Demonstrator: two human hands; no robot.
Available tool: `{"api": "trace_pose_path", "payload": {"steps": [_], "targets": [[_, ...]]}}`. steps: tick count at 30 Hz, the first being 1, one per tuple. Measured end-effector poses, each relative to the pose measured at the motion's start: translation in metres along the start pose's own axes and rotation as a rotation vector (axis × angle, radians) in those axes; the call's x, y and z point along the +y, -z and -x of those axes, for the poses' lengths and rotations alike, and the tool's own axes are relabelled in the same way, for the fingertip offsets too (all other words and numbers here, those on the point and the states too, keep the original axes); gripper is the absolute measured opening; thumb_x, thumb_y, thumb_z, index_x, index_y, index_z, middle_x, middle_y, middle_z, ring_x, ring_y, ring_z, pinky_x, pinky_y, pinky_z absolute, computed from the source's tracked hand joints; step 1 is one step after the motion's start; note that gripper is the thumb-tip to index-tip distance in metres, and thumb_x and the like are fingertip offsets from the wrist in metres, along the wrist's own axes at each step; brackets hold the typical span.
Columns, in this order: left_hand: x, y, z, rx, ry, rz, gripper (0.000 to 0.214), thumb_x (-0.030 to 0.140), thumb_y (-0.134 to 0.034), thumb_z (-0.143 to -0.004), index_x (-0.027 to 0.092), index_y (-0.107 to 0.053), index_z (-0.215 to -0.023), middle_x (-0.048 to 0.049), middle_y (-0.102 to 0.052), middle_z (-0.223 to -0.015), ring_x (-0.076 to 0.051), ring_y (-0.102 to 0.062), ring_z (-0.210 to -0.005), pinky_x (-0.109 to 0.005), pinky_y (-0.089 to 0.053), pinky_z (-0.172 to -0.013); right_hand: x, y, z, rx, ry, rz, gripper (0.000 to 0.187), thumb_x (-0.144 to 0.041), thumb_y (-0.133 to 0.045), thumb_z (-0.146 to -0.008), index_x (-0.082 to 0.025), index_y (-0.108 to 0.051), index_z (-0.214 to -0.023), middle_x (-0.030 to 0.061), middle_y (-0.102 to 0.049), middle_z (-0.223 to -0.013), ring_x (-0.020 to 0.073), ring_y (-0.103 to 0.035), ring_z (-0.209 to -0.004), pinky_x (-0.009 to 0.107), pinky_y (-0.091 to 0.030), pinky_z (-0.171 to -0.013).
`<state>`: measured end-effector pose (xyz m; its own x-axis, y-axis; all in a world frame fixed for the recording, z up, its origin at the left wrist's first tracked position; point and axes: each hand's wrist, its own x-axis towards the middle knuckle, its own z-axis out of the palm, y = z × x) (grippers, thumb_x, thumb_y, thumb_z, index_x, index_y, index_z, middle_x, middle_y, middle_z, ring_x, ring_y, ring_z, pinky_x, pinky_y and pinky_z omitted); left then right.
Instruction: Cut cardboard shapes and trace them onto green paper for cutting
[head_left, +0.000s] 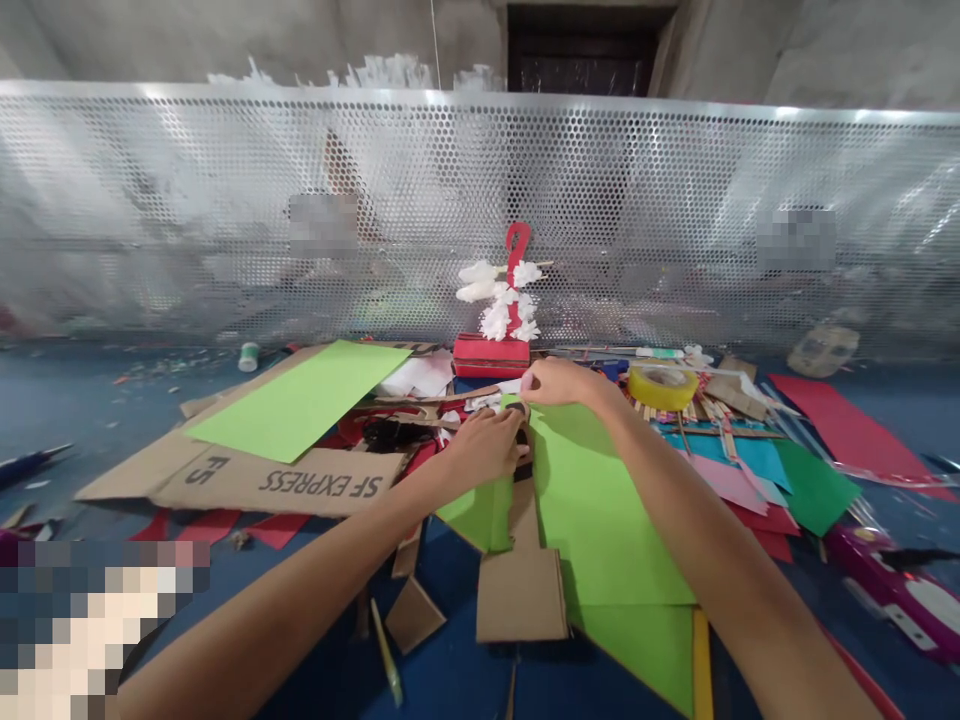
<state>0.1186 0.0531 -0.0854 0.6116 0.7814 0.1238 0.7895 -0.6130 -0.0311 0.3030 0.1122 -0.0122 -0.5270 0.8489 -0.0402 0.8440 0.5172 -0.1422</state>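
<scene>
My left hand (pixel 489 446) is closed around the upper part of a brown cardboard piece (pixel 525 520), which has a narrow stem and a square end (pixel 523 597). Light green paper (pixel 480 510) lies folded along the stem's left side. Dark marks show on the cardboard beside my left fingertips. At the top of that piece my right hand (pixel 559 382) is closed, pinching the green paper's upper edge; its fingertips are partly hidden. Under my right forearm lies a larger light green sheet (pixel 600 500).
Beyond my hands stands a red base (pixel 491 355) with a curved red stem and white flowers (pixel 495 320), before a perforated metal screen (pixel 225 200). Printed cardboard (pixel 277 480) lies left. Yellow tape (pixel 662 387), coloured papers (pixel 814 485) and a purple tool (pixel 900 590) lie right.
</scene>
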Motion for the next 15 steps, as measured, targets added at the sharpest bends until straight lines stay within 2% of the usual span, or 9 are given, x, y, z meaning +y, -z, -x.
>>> {"api": "trace_pose_path", "payload": {"steps": [6,11,15], "targets": [[-0.006,0.002,-0.001,-0.018,-0.034,0.055,0.051,0.044,-0.053,-0.1,0.014,-0.057,-0.141,-0.0181,-0.063,-0.145,-0.035,-0.062,-0.132,-0.046,-0.044,-0.114,-0.004,0.006,0.003,-0.039,-0.001,-0.001,0.019,-0.024,-0.062,-0.085,-0.019,-0.08,-0.085,0.0074,-0.078,-0.085,0.0153,-0.061,-0.067,0.026,-0.034,-0.06],[-0.014,0.003,0.0,-0.098,-0.07,0.106,0.072,0.061,-0.052,-0.099,0.013,-0.048,-0.154,-0.0188,-0.049,-0.161,-0.037,-0.051,-0.145,-0.048,-0.039,-0.12,-0.001,0.009,0.002,-0.128,0.037,0.05,0.023,-0.024,-0.06,-0.086,-0.016,-0.081,-0.084,0.0069,-0.076,-0.078,0.0143,-0.058,-0.063,0.026,-0.032,-0.057],[-0.02,0.007,0.001,-0.161,-0.104,0.15,0.09,0.074,-0.054,-0.093,0.014,-0.041,-0.16,-0.0203,-0.039,-0.167,-0.04,-0.043,-0.151,-0.049,-0.034,-0.124,0.003,0.01,0.003,-0.142,0.054,0.035,0.025,-0.025,-0.059,-0.086,-0.015,-0.082,-0.089,0.0056,-0.076,-0.078,0.0135,-0.057,-0.063,0.025,-0.033,-0.058]]}}
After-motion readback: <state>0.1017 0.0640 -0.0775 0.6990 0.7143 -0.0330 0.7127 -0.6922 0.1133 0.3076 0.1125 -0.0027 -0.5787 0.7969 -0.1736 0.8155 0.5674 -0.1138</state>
